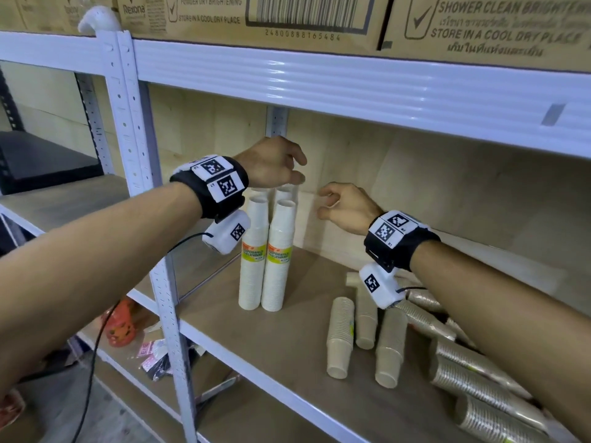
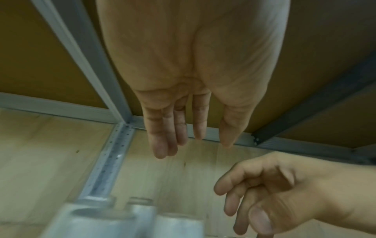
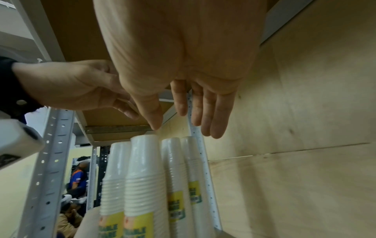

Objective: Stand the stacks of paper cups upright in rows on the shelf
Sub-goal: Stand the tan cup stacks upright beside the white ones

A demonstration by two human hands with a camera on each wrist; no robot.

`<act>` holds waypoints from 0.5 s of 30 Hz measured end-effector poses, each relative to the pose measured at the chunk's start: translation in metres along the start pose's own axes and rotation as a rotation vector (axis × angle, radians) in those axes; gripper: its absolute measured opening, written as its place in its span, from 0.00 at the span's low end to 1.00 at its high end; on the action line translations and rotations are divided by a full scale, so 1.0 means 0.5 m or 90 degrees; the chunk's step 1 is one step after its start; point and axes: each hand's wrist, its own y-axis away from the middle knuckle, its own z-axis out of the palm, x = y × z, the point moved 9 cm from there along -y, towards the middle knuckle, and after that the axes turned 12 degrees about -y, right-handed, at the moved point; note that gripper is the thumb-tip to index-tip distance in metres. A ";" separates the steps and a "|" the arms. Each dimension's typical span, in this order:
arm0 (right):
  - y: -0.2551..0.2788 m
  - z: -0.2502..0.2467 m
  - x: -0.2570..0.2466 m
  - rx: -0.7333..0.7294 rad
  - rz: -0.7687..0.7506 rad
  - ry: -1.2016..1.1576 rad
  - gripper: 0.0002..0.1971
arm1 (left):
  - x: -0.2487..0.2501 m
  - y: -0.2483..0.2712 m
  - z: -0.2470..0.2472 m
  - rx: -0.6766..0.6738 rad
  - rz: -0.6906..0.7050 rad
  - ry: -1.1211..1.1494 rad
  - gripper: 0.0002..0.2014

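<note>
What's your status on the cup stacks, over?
Left hand and right hand open, holding nothing. Four white stacks upright in two rows. Brown stacks lying flat on shelf. Nothing blocking.

I saw four stacks of white paper cups standing upright, mouths down, in a tight two-by-two block near the left end of the shelf, toward its back panel. Each was wrapped in clear film with a yellow-green label around the middle. Toward the right end, several stacks of brown paper cups lay on their sides on the board, some parallel and touching, others piled askew near the front right edge.
</note>
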 end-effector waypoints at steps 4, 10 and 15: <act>0.037 -0.048 0.075 0.002 0.054 0.029 0.23 | 0.090 -0.010 0.046 -0.029 0.068 0.013 0.19; 0.127 -0.078 0.198 -0.022 0.144 0.085 0.28 | 0.199 0.008 0.184 -0.120 0.144 0.037 0.22; 0.224 -0.044 0.293 -0.100 0.203 0.139 0.30 | 0.223 0.051 0.331 -0.212 0.147 0.019 0.25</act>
